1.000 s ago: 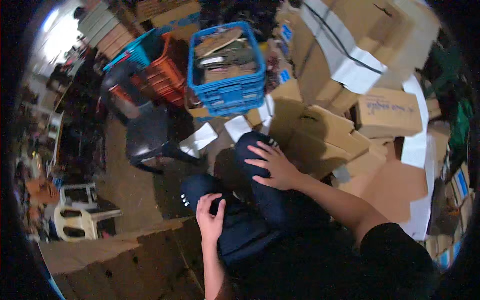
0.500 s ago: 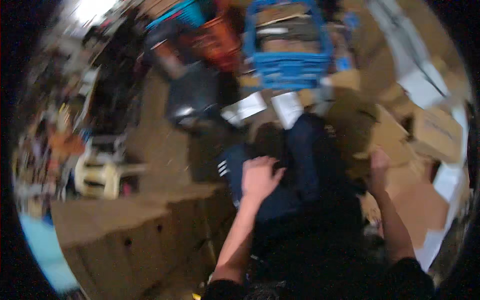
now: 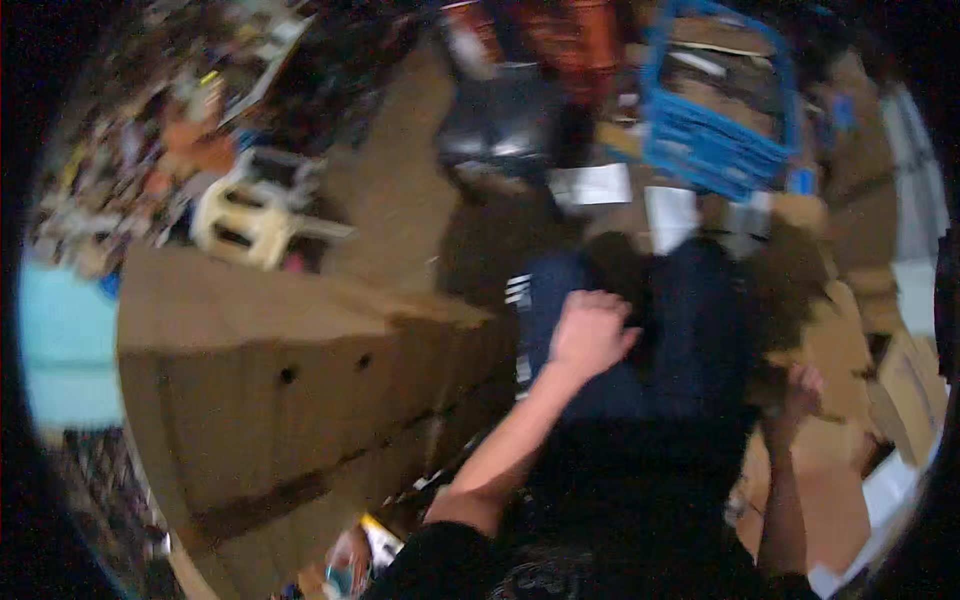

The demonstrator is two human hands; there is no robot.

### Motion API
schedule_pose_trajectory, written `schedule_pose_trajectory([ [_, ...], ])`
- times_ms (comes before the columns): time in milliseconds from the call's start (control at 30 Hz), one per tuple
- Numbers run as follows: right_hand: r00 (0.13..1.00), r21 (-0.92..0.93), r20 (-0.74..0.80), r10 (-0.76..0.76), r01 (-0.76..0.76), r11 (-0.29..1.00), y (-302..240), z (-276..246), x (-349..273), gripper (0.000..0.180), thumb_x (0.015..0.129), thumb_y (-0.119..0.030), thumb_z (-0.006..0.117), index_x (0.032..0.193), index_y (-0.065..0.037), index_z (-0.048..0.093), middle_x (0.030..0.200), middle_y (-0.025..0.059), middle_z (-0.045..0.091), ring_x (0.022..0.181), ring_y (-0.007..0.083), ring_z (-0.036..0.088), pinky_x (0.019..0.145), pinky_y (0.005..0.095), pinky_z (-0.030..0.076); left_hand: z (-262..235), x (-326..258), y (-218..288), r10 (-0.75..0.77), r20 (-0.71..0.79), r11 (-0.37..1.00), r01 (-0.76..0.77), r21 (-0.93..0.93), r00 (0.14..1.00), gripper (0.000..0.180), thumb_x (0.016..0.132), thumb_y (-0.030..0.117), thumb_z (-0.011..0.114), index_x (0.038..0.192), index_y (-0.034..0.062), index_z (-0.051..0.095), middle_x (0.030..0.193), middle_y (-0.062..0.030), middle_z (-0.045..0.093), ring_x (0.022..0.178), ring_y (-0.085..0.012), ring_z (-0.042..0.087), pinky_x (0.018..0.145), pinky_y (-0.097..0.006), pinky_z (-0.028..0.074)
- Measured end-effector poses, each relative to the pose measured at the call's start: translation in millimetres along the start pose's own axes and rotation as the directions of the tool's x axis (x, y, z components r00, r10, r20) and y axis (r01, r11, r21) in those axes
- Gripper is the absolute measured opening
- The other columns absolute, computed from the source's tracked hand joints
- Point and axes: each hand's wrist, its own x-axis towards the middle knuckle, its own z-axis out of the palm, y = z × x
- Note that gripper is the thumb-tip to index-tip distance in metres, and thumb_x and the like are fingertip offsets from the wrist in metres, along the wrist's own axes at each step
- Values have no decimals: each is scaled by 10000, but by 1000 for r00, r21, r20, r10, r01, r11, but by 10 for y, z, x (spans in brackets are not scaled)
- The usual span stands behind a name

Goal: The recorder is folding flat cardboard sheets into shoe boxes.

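My left hand [image 3: 592,335] lies on the left thigh of my dark trousers [image 3: 690,330], back of the hand up, thumb apart from the fingers. Nothing shows in it. On the right, my right hand [image 3: 798,392] is beside my other leg, over brown cardboard [image 3: 825,345]. Shadow and blur hide its fingers, so I cannot tell whether it holds anything. White papers [image 3: 672,218] lie on the floor beyond my knees.
A large cardboard box [image 3: 290,390] stands close on my left. Ahead are a blue crate [image 3: 720,145], a dark shiny bag [image 3: 500,125] and an orange crate [image 3: 570,45]. A cream plastic stool [image 3: 245,222] lies by a heap of mixed items [image 3: 130,150]. A small carton [image 3: 912,395] sits at far right.
The view has swung left, so the scene sits further right and the big box shows more. My left hand stays on my thigh; my right hand has drawn back slightly along the cardboard.
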Motion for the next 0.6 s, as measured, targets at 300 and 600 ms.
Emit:
schedule_pose_trajectory([
  [300,980,158,-39,196,-188,969,-366,-501,228,541,841,-161,704,1359,-31,616,1229,173,695,1129,399,641,1015,502,474,-101,-48,-85,2,67,995,-9,102,998,311,926,360,731,1085,94,756,1069,-75,735,1036,-282,659,903,-427,438],
  [600,980,381,98,176,-200,903,297,32,-192,181,881,-138,755,1041,-57,733,867,199,719,801,437,684,739,516,549,-52,60,18,10,78,999,-13,39,997,304,932,379,725,1105,132,764,1107,-74,742,1070,-279,660,915,-421,431],
])
